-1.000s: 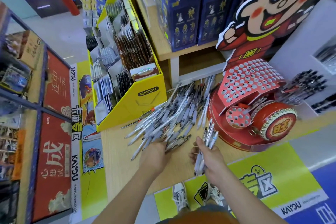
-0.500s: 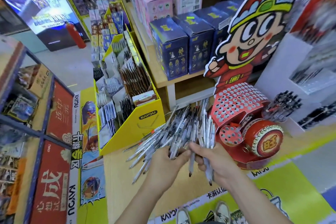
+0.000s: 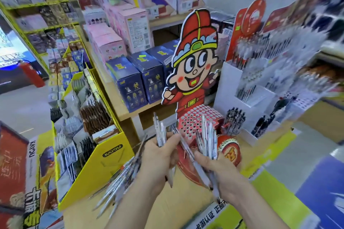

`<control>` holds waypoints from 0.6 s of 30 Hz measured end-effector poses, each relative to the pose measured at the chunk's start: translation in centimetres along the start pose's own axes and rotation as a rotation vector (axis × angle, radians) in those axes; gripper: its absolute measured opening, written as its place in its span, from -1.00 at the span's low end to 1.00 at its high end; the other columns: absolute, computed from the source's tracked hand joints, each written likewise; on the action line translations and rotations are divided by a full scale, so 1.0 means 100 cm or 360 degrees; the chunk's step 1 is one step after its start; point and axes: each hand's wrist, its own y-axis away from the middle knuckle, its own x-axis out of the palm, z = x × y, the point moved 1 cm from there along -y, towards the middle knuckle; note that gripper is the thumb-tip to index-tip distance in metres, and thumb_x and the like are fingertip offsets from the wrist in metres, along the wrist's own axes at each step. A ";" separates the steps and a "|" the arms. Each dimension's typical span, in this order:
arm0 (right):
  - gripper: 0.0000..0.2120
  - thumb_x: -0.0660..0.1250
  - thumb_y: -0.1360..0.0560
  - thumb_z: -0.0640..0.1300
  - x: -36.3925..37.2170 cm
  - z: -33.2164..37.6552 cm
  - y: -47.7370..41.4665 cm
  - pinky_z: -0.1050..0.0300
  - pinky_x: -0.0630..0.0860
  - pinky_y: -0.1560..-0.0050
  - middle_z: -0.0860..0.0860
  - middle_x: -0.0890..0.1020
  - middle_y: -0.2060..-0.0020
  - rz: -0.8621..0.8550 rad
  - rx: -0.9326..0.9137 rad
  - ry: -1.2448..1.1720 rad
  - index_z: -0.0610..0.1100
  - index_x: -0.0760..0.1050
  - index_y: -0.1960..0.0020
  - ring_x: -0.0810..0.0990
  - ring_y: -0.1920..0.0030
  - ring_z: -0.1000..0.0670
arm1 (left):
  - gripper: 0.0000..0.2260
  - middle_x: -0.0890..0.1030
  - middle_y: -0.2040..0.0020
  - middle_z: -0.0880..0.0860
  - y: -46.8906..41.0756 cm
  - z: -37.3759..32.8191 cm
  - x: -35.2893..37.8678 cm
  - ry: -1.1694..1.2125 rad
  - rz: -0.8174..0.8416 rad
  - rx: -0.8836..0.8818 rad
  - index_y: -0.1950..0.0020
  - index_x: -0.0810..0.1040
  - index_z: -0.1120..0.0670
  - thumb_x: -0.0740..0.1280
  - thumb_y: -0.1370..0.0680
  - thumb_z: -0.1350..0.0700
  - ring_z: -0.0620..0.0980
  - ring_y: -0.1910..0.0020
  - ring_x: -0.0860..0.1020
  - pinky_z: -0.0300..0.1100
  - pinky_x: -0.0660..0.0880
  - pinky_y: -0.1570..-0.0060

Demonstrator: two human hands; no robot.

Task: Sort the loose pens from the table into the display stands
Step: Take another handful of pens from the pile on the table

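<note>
Left hand point(image 3: 158, 156) and right hand point(image 3: 220, 170) each gripped slim white pens point(image 3: 209, 135), squeezed between a yellow cardboard box point(image 3: 109, 156) and a red perforated pen stand point(image 3: 193, 122).

hands point(image 3: 158, 158) point(image 3: 221, 171) gripping pens point(image 3: 209, 135), red display stand point(image 3: 192, 121)

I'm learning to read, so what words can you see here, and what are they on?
"KAYOU": yellow display box.
"KAYOU", sideways: left floor banner.
"卡游认证 正品": white strip at the bottom edge.
Small print on the pink box and the gold character on the red drum: too blurred to read.
</note>
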 end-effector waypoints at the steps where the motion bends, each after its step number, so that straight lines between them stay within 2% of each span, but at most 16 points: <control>1: -0.72 0.45 -0.29 -0.08 -0.005 0.001 0.002 0.11 0.44 0.41 -0.08 0.59 0.39 -0.0021 0.0055 -0.0104 -0.23 0.60 0.09 0.52 0.44 -0.03 | -0.73 0.28 0.55 0.04 -0.004 0.000 0.007 0.0054 0.0014 -0.0016 0.08 0.54 0.41 0.29 -0.58 0.16 -0.08 0.59 0.18 -0.32 0.14 0.58; 5: -0.85 0.25 -0.55 -0.25 -0.029 -0.005 -0.002 0.25 0.31 0.65 -0.13 0.45 0.41 -0.0019 0.0191 -0.0497 -0.34 0.53 0.10 0.34 0.58 0.04 | -0.77 0.31 0.55 -0.01 -0.018 -0.004 0.045 0.0337 0.0113 -0.0040 -0.02 0.52 0.28 0.18 -0.61 0.13 -0.12 0.61 0.16 -0.32 0.12 0.60; 7: -0.89 0.32 -0.49 -0.24 -0.040 -0.003 -0.006 0.29 0.25 0.65 -0.14 0.40 0.40 0.0055 0.0175 -0.0525 -0.30 0.53 0.08 0.30 0.57 0.06 | -0.82 0.30 0.50 0.02 -0.022 0.000 0.072 0.0443 0.0035 -0.0007 0.01 0.53 0.21 0.19 -0.62 0.14 -0.11 0.57 0.18 -0.31 0.09 0.59; 11: -0.87 0.45 -0.27 -0.18 -0.069 0.022 -0.007 0.32 0.22 0.66 -0.04 0.45 0.51 0.0097 0.0063 -0.0221 -0.19 0.55 0.24 0.31 0.59 0.10 | -0.81 0.36 0.45 0.02 -0.034 0.010 0.120 0.0482 -0.0212 0.0039 0.11 0.55 0.14 0.20 -0.63 0.17 -0.11 0.52 0.25 -0.32 0.14 0.60; 13: -0.91 0.44 -0.33 -0.26 -0.089 0.037 -0.009 0.32 0.26 0.66 0.01 0.44 0.56 0.0144 0.0050 -0.0143 -0.18 0.53 0.27 0.34 0.62 0.12 | -0.79 0.36 0.45 0.03 -0.040 0.014 0.145 0.0431 -0.0320 0.0042 0.18 0.51 0.13 0.20 -0.63 0.18 -0.11 0.53 0.27 -0.30 0.18 0.58; 15: -0.85 0.37 -0.41 -0.39 -0.110 0.047 -0.015 0.33 0.26 0.67 0.01 0.45 0.59 0.0159 0.0044 -0.0151 -0.20 0.48 0.25 0.35 0.64 0.12 | -0.77 0.37 0.45 0.03 -0.048 0.018 0.169 0.0383 -0.0390 0.0070 0.20 0.53 0.11 0.20 -0.63 0.18 -0.11 0.54 0.30 -0.29 0.21 0.57; 18: -0.79 0.48 -0.30 -0.21 -0.139 0.060 -0.022 0.31 0.15 0.61 -0.05 0.40 0.53 0.0184 0.0059 -0.0084 -0.23 0.50 0.16 0.28 0.59 0.08 | -0.80 0.54 0.39 0.02 -0.058 0.016 0.197 0.0484 -0.0486 0.0092 0.08 0.56 0.15 0.18 -0.65 0.18 -0.13 0.49 0.45 -0.30 0.38 0.47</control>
